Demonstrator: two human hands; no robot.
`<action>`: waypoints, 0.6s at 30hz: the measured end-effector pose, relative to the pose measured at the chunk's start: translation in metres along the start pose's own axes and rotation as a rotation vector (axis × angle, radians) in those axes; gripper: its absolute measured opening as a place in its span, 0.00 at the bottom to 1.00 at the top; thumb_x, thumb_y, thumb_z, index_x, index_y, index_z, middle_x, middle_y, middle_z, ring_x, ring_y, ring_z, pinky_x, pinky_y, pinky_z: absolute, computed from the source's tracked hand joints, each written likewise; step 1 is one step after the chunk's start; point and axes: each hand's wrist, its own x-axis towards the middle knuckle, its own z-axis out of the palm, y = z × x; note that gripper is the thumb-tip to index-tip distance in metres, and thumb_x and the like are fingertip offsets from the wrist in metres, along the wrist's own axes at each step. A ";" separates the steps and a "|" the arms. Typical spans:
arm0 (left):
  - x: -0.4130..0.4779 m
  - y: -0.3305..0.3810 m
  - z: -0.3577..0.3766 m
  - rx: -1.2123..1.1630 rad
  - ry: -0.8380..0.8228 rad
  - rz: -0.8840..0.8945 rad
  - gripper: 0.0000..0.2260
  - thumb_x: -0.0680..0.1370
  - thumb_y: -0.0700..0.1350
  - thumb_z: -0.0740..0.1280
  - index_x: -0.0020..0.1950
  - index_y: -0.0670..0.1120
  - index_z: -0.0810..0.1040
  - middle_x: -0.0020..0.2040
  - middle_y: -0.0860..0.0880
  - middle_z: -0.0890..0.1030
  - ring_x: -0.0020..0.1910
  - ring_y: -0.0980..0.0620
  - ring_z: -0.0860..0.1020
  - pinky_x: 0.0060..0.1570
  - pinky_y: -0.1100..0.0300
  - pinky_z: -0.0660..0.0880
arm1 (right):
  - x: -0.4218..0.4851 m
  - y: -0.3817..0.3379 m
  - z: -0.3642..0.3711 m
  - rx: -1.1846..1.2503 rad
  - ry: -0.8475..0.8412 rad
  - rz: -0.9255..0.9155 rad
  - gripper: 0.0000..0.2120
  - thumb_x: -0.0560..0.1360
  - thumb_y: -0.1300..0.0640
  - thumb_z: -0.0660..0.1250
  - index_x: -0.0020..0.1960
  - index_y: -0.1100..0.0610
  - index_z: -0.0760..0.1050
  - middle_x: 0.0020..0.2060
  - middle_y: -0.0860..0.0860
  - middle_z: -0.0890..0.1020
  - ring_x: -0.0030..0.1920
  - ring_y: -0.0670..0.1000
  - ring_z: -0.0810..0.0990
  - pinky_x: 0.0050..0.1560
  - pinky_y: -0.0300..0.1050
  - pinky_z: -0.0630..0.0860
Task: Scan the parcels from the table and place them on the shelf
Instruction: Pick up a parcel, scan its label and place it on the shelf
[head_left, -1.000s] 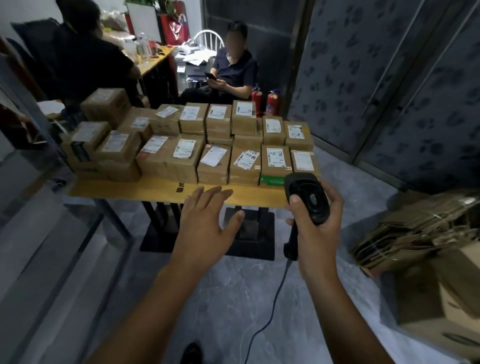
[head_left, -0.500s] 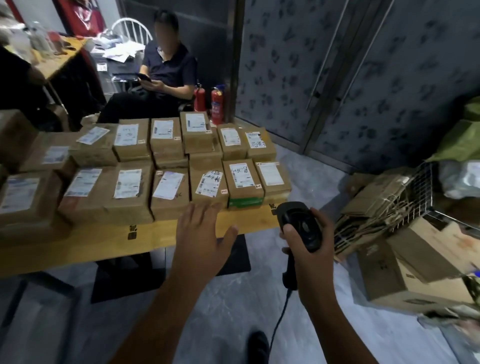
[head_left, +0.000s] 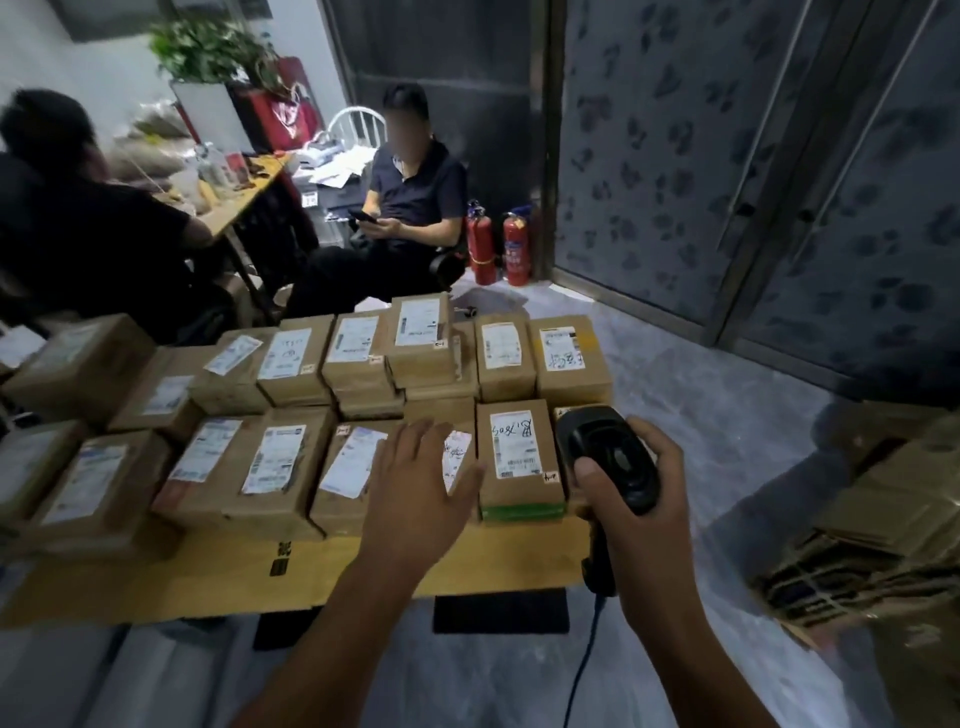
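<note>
While your left hand (head_left: 415, 483) lies flat over the front row on the table (head_left: 363, 566), fingers straight and close together and thumb out to the side, your right hand (head_left: 639, 514) is wrapped round the black scanner (head_left: 613, 457) above the table's right front corner. Your right thumb lies on the back of the scanner's head. Its cord (head_left: 587, 660) hangs down past the table's front edge. You cannot tell if your left hand touches the parcel below it (head_left: 460, 452); only part of its white label shows.

The parcels (head_left: 275, 457) are brown boxes with white labels on top. All are shut, so you cannot see what is in them. They fill the table from its left end to its right end in a front row and a back row, and some in the back row are stacked. The parcel with the handwritten label (head_left: 517, 447) lies near the table's right front corner, on top of a box with a green edge (head_left: 519, 512).

A bare yellow strip runs along the table's front edge. Right of the table is open grey floor (head_left: 701, 415), and further right is a pile of flat cardboard (head_left: 872, 545). Behind the table a seated person (head_left: 410, 208) holds a phone, and two red fire extinguishers (head_left: 480, 244) stand behind the table's right end. Behind its left end another person (head_left: 78, 208) sits at a desk.
</note>
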 end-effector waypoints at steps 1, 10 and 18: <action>0.008 -0.001 0.000 -0.003 0.013 -0.016 0.35 0.77 0.69 0.52 0.74 0.48 0.74 0.74 0.47 0.73 0.76 0.45 0.66 0.76 0.42 0.61 | 0.011 -0.001 0.003 0.001 -0.017 -0.010 0.27 0.69 0.46 0.76 0.66 0.39 0.72 0.61 0.45 0.82 0.59 0.45 0.83 0.56 0.43 0.84; 0.120 -0.043 0.007 -0.082 0.035 -0.158 0.27 0.81 0.62 0.64 0.73 0.45 0.75 0.72 0.44 0.73 0.72 0.43 0.70 0.71 0.42 0.68 | 0.093 0.019 0.057 -0.019 -0.075 0.017 0.25 0.76 0.61 0.76 0.64 0.40 0.71 0.59 0.43 0.80 0.55 0.37 0.82 0.54 0.35 0.81; 0.236 -0.108 0.046 -0.055 0.046 -0.175 0.24 0.83 0.57 0.65 0.75 0.46 0.74 0.79 0.40 0.66 0.78 0.39 0.63 0.74 0.44 0.64 | 0.147 0.049 0.120 -0.079 0.005 0.112 0.34 0.69 0.48 0.76 0.73 0.46 0.69 0.62 0.43 0.79 0.58 0.46 0.83 0.59 0.58 0.84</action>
